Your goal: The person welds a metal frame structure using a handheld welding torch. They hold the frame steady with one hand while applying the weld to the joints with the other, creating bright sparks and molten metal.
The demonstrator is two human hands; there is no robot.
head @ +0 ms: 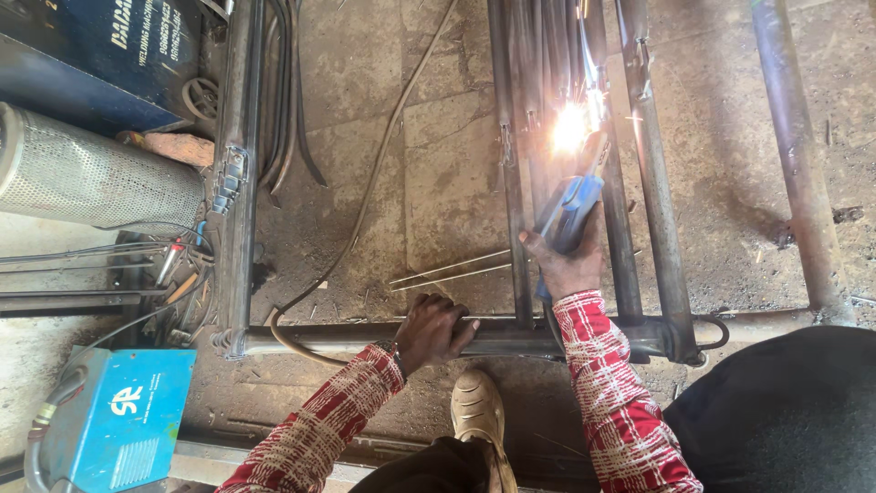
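Steel-tube frame, grey and rusty (511, 336), lies flat on the concrete floor (438, 164); it looks heavy and rigid, best held by its near crossbar. Left hand (433, 330) has its fingers curled over that bar. Right hand (566, 265) is wrapped around a blue welding electrode holder (570, 212), bright arc (568, 128) at the uprights. Cables (356, 228) and loose rods (447, 271) crowd the left; bare floor right.

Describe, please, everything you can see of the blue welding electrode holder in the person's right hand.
The electrode holder is a blue, plastic-looking handle, gripped low down by the right hand and tilted up and away from the person. A thin rod runs from its top to a bright white arc with sparks among the dark steel bars of the metal frame. Its lower end is hidden by the fingers.
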